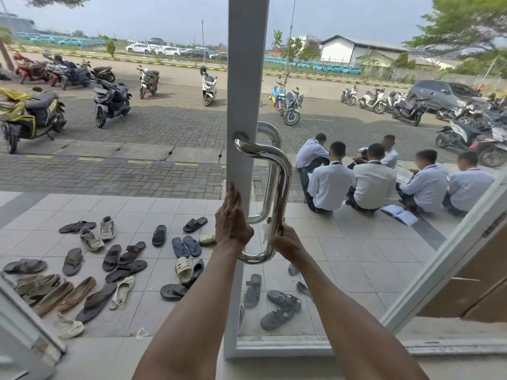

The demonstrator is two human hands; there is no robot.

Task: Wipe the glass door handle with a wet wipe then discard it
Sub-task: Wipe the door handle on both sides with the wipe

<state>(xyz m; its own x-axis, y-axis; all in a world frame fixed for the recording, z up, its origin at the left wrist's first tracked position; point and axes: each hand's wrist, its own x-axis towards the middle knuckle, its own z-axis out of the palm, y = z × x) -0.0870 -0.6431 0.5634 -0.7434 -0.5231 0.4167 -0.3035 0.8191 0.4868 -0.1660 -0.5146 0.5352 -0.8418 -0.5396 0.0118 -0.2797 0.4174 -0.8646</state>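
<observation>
Paved yard beyond the glass, motorbikes parked in loose rows, a dark car at far right.

Glass door: white upright frame runs through the middle of the view, seen from indoors.

Tiled porch just outside. Group of seated people in pale shirts at its right edge, backs to the door; an open book lies on the tiles beside them.

Scatter of sandals and shoes across the porch, left of the frame, a few pairs below the handle.

Door handle: polished chrome D-shaped bar, fixed to the frame top and bottom, standing upright. A matching bar shows behind the glass.

Left hand: fingers straight and together, pointing up, laid flat against the white frame just left of the handle. Grip apart, holding nothing.

Right hand: low on the handle's vertical run, just above the bottom bend. Grip clamped round the bar with the wet wipe under it.

Wet wipe: small, whitish, bunched against the bar; only an edge shows past the fingers.
</observation>
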